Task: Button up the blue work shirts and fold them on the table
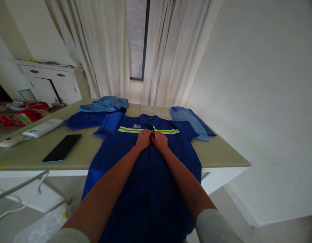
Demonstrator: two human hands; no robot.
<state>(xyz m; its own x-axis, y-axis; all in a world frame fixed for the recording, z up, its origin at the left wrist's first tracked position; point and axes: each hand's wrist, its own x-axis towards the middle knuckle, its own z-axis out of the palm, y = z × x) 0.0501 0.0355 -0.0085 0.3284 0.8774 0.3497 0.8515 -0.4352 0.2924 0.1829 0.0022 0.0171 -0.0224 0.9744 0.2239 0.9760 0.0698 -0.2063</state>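
A dark blue short-sleeved work shirt (135,179) lies front up on the table, its collar at the far end and its lower part hanging over the near edge. A yellow-green reflective band runs across the chest, with a small white print above it on the left. At the middle of the chest, my left hand (144,138) and my right hand (159,140) meet on the front placket, just below the collar opening. Both hands have their fingers closed on the shirt's front edges. Whatever small part sits between the fingertips is hidden.
Folded blue garments (105,104) lie at the table's back left, and light and dark blue ones (191,121) at the back right. A phone (62,148) and a white device with a cable (46,127) rest on the left. A wall (259,118) borders the right side.
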